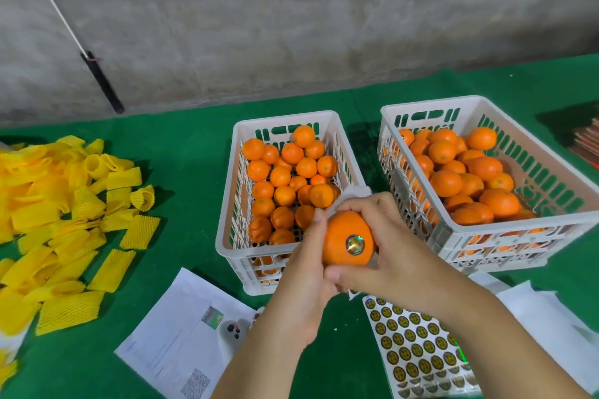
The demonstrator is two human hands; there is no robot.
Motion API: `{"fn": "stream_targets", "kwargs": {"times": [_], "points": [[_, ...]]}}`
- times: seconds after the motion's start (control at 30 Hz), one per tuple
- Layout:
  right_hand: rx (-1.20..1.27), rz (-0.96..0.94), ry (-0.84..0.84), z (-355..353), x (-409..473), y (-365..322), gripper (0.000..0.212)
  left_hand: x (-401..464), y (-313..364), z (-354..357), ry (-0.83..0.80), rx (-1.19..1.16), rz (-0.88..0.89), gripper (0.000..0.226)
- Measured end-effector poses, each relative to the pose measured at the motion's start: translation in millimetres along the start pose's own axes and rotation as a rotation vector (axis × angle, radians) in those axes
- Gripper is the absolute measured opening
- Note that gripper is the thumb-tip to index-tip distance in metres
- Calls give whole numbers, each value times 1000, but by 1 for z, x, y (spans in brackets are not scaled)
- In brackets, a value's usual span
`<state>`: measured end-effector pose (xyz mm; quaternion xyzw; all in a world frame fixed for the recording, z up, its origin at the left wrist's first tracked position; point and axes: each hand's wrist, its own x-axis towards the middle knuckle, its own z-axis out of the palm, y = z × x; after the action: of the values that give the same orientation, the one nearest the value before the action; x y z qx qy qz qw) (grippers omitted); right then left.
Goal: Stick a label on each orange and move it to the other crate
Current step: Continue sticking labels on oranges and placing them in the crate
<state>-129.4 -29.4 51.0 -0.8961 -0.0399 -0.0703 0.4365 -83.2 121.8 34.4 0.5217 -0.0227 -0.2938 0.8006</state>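
Both white crates hold oranges: the left crate (227, 204) at twelve o'clock, the right crate (570, 172) at two. Above the left crate's near rim, the left hand (304, 272) and right hand (389, 253) each have a grip grasping the labelled orange (343, 236). Green worktop (194, 172) lies bare between the crates.

Both hands hold a labelled orange over the near corner of the left crate.

The left hand (304, 272) and right hand (385, 253) curl round one orange (343, 236) bearing a round shiny label (355, 243). Behind, the left crate (227, 220) and the right crate (486, 233) both hold oranges on the green tabletop (181, 152). A label sheet (418, 350) lies at the near edge, printed paper (181, 327) beside it, yellow foam sleeves (58, 220) piled toward the left edge.
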Motion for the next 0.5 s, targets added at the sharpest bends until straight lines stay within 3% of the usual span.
{"fn": "stream_targets", "kwargs": {"times": [0.1,0.17,0.27,0.43,0.5], "points": [[-60,-118,35,-9,-6,1,83,-3,-4,3,-5,-65,32,49],[83,-111,118,-14,-10,6,79,-3,-5,8,13,-21,81,39],[206,75,290,-32,-10,28,73,3,-7,9,97,21,123,26],[91,337,647,-91,-1,86,46,9,-9,2,97,6,150,23],[115,521,832,-110,5,109,58,12,-11,-1,82,23,133,25]]}}
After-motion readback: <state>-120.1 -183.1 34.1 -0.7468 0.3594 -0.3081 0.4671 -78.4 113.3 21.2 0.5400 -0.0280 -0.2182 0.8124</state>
